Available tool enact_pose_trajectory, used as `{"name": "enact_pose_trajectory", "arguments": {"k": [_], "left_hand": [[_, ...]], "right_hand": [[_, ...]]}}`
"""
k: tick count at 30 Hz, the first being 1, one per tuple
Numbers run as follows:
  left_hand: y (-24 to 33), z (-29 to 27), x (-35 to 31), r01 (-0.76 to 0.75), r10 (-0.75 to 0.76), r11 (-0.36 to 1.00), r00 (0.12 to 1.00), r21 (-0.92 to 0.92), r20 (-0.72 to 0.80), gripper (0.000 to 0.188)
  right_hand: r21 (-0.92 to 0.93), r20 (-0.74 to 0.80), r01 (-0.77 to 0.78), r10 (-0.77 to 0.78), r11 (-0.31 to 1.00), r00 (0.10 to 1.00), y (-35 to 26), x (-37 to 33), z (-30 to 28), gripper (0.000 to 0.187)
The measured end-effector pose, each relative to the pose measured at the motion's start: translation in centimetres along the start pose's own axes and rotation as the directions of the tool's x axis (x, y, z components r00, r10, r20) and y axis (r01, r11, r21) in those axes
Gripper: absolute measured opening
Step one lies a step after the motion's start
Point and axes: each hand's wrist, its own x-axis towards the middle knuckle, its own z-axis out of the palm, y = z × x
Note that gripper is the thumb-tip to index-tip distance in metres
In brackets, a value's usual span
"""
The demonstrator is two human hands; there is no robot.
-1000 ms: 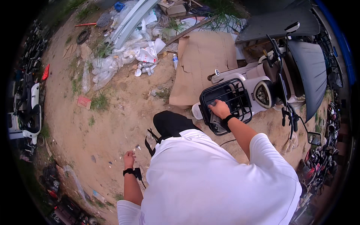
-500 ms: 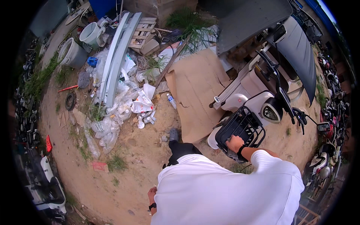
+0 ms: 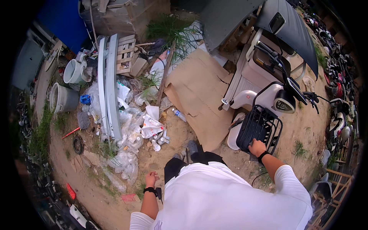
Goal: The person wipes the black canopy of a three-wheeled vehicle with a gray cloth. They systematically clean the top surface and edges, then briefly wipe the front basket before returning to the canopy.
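Observation:
A black metal-barred basket (image 3: 265, 109) is fixed to the front of a beige three-wheeled electric scooter (image 3: 239, 101). At the basket's near rim, my right hand (image 3: 257, 147) is closed on it, with a black band on the wrist; the fingertips are partly hidden. My left hand (image 3: 151, 179) hangs low over the ground beside my body, fingers loosely apart and holding nothing. That wrist also wears a black band with a small dark device.
A flattened cardboard sheet (image 3: 199, 90) lies left of the scooter. Farther left are two long grey metal strips (image 3: 111, 88), plastic waste (image 3: 128, 157), a plastic bottle (image 3: 179, 115), a small tyre (image 3: 78, 145) and a grey bucket (image 3: 65, 99). Parked scooters (image 3: 341, 92) line the right.
My left hand has risen into fuller view, away from my side. My right hand stays at the basket's near rim. The whole view has shifted and turned.

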Motion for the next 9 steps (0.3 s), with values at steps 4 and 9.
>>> {"name": "enact_pose_trajectory", "arguments": {"k": [4, 9], "left_hand": [[5.0, -0.1, 4.2, -0.068, 0.04, 0.984, 0.984, 0.164, 0.171, 0.024], [10.3, -1.2, 8.5, -0.134, 0.027, 0.946, 0.94, 0.296, 0.339, 0.031]], "right_hand": [[0.173, -0.139, -0.188, 0.213, 0.967, 0.967, -1.6, -0.7, 5.0, 0.059], [0.391, -0.213, -0.22, 0.321, 0.894, 0.923, -3.6, -5.3, 10.1, 0.061]]}}
